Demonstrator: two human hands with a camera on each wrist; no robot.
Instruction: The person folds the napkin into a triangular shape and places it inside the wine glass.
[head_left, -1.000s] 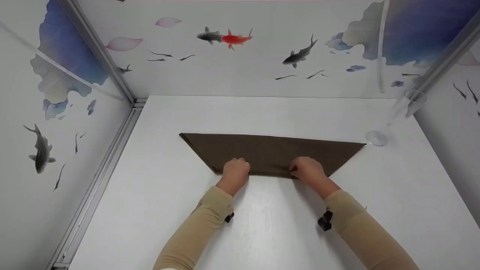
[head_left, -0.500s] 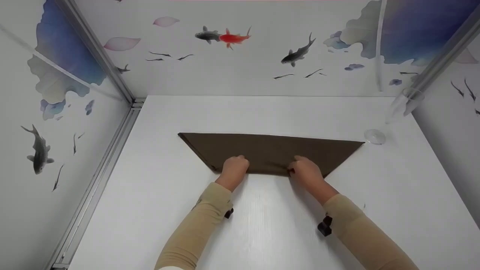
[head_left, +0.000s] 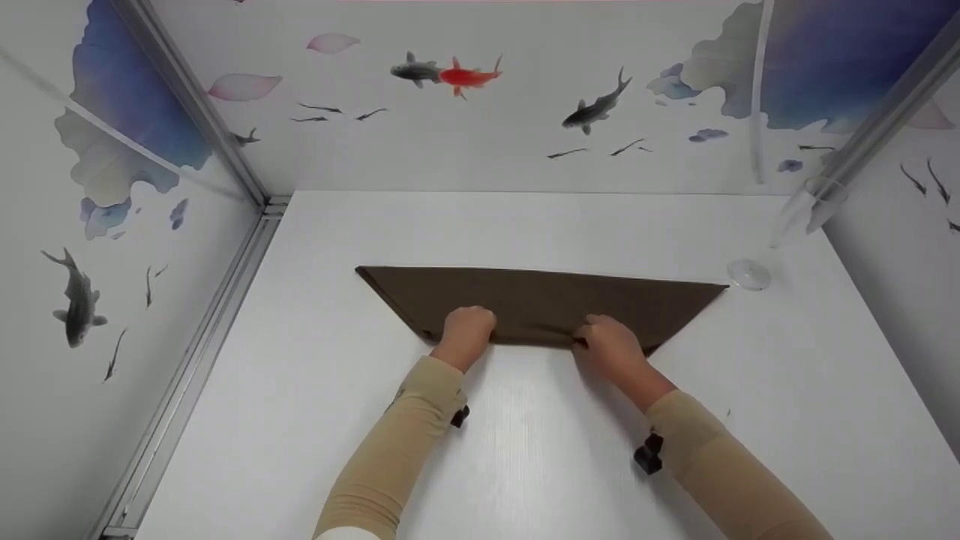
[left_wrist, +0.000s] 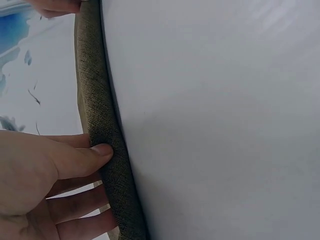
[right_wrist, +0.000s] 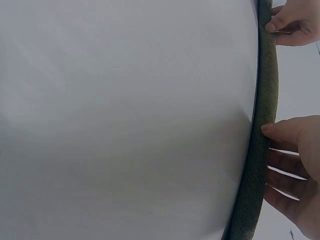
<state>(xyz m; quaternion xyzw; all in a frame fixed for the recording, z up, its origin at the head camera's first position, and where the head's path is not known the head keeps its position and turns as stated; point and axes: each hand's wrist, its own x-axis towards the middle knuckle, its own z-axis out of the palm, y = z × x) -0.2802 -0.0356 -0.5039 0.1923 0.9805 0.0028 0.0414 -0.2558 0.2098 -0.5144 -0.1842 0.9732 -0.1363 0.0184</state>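
Observation:
A brown cloth (head_left: 540, 304), folded into a wide trapezoid, lies on the white table. My left hand (head_left: 466, 334) is at its near edge, left of the middle. In the left wrist view this hand's thumb (left_wrist: 102, 150) presses the near side of the thick, rounded cloth edge, with the fingers behind it. My right hand (head_left: 615, 345) pinches the same edge farther right, where a small crease shows. The right wrist view has its thumb (right_wrist: 270, 129) on the near side of the edge and the fingers spread on the far side. The cloth's underside is hidden.
A clear round lid or dish (head_left: 748, 274) lies just beyond the cloth's right corner. Behind it a clear, tapered cup-like container (head_left: 810, 214) stands near the right back corner. Walls painted with fish enclose the table (head_left: 517, 450) at the left, back and right.
Both hands keep hold of the near edge. That edge has shifted slightly away from me, and the left hand has moved a little forward with it. The far edge stays in place.

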